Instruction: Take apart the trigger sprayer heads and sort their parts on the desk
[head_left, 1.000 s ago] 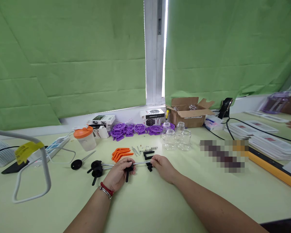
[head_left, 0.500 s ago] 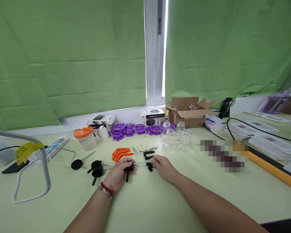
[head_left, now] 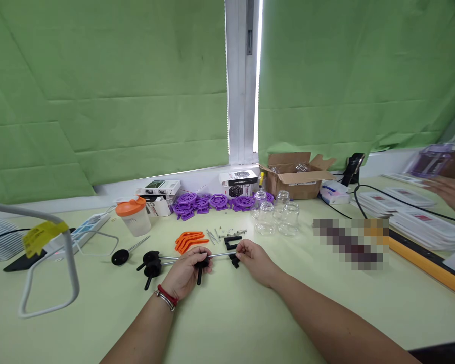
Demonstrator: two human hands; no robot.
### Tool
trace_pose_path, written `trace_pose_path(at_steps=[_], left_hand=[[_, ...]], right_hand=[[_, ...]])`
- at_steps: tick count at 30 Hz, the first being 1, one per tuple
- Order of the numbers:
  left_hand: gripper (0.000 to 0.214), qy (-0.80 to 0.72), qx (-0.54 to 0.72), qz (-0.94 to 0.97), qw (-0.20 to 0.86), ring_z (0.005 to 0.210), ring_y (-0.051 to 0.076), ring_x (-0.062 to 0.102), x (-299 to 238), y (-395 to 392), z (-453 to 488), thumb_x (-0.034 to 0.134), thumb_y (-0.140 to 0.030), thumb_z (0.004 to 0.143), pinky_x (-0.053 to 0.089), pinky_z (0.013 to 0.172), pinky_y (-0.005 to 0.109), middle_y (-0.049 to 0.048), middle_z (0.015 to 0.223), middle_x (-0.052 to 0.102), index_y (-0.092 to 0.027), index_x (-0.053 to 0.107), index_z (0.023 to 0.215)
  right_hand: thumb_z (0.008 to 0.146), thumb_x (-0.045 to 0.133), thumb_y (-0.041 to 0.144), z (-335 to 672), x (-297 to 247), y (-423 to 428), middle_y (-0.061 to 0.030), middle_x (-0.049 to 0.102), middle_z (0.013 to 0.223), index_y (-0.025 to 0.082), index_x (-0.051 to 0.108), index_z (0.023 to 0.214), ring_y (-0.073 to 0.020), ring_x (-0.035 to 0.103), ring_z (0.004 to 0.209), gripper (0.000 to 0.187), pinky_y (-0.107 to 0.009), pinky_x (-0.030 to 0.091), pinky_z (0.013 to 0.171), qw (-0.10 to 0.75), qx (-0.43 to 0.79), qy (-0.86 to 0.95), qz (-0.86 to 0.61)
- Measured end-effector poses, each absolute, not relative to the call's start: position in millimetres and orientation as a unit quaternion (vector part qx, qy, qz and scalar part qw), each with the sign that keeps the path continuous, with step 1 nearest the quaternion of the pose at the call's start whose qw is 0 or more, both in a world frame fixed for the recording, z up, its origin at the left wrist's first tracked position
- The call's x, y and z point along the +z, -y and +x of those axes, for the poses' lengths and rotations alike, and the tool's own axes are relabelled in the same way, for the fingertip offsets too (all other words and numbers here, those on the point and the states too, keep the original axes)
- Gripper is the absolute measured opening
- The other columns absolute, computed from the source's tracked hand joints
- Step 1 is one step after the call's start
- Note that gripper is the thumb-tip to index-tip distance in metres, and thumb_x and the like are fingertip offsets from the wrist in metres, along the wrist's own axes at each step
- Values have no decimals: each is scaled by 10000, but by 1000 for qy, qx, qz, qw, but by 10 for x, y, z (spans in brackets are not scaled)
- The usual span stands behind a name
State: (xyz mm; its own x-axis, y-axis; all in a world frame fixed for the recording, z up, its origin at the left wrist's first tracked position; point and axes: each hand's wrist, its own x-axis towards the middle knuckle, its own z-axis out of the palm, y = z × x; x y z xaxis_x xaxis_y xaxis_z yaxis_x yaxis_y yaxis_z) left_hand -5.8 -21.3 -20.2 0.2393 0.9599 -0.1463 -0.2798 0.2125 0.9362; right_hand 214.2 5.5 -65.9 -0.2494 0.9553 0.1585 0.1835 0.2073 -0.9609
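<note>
My left hand (head_left: 185, 273), with a red band at the wrist, is closed around a black plastic handle piece (head_left: 201, 266) that sits on a thin metal rod (head_left: 220, 255). My right hand (head_left: 255, 261) pinches the rod's right end, where a small black clamp piece (head_left: 233, 260) hangs. Both hands rest low on the pale green table (head_left: 227, 313). Two more black handle assemblies (head_left: 150, 263) lie just left of my left hand, with a black knob on a pin (head_left: 120, 257) beyond them.
Orange plastic levers (head_left: 189, 239), loose springs and pins (head_left: 231, 233), clear glass jars (head_left: 273, 216), purple wheels (head_left: 208, 201), an orange-lidded cup (head_left: 133, 216) and a cardboard box (head_left: 296, 175) lie behind. A grey wire frame (head_left: 49, 263) stands left. Another person's hand (head_left: 453, 193) reaches in over white trays (head_left: 420, 217) at right.
My hands and the rod have stayed nearly still. Another person's hand has come further into view at the far right edge.
</note>
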Motion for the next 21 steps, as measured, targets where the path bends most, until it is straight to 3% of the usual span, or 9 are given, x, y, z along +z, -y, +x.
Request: trace_pose_path(at_steps=[21], left_hand=[[112,-407,464,420,665,659,149,564,-207,207,-65,623,-202,715,463,641,284,39,708,602,-137,621,806]], right_hand=[[800,487,375,2146,-559,-23,45,397,625,199,515,734,-105,324,575,190,-234,304,570,380,446,652,-481]])
